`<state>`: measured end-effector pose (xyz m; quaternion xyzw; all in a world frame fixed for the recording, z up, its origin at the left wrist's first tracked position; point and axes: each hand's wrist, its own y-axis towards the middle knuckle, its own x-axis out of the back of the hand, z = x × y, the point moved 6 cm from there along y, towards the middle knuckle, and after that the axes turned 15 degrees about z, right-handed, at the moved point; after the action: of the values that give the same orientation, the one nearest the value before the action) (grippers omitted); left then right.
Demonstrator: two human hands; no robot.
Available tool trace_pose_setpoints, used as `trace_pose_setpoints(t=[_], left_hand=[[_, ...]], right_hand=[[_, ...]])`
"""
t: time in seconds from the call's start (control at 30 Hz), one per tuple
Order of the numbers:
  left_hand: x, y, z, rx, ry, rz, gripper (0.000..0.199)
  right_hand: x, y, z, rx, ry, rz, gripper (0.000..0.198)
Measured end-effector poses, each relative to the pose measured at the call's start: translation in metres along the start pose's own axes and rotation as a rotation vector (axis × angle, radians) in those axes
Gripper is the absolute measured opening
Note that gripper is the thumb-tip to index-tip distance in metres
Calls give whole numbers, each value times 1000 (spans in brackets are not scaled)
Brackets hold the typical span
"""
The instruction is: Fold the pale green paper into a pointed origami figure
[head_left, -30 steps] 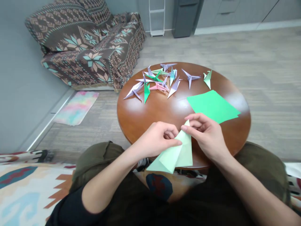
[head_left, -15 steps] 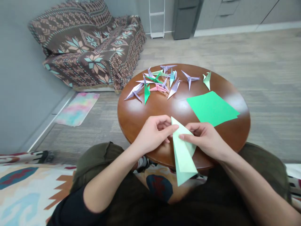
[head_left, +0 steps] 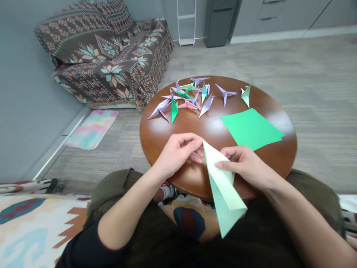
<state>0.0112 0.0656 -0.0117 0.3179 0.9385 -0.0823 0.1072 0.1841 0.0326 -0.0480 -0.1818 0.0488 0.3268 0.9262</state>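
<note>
A partly folded sheet of pale green origami paper (head_left: 220, 178) is held over the table's near edge, its long pointed shape slanting down toward my lap. My right hand (head_left: 240, 162) pinches its right side, thumb on top and fingers behind. At the paper's upper tip, the thumb and forefinger of my left hand (head_left: 184, 150) come together on the corner, while the other fingers curl loosely. Flat on the table beyond my right hand lie green paper sheets (head_left: 252, 128), slightly out of line with each other.
Several folded paper cranes (head_left: 185, 93) in purple, green and pink crowd the far left of the round brown table (head_left: 156, 141). A purple crane (head_left: 225, 93) and a light green crane (head_left: 245, 96) stand farther right. A covered sofa (head_left: 111, 59) is beyond.
My left thumb has slid off the paper's face up to its tip, the hand shifting slightly left. The paper's lower end has swung right and down. My right hand stays nearly in place.
</note>
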Motion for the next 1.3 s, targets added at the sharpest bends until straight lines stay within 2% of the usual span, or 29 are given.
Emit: trace_pose_setpoints(t=[0.1,0.27,0.53,1.0,1.17,1.3], left_hand=[[-5,-1,4,59,-22,67,22],[-7,-1,5,45,-92,83,19],[-5,-1,5,63,-49,33,12],[-1,-1,4,6,6,-104,14],[-6,-2,6,63,15,-66,22],[-7,-2,9,98,17,-96,18]], right_hand=[[0,-1,0,-25,33,8,40],[-2,-2,0,-44,88,41,41],[-2,0,0,-81,86,42,40],[-6,-1,2,-105,54,52,38],[-3,-2,-1,-104,37,14,38],[-2,-3,0,-95,10,-2,38]])
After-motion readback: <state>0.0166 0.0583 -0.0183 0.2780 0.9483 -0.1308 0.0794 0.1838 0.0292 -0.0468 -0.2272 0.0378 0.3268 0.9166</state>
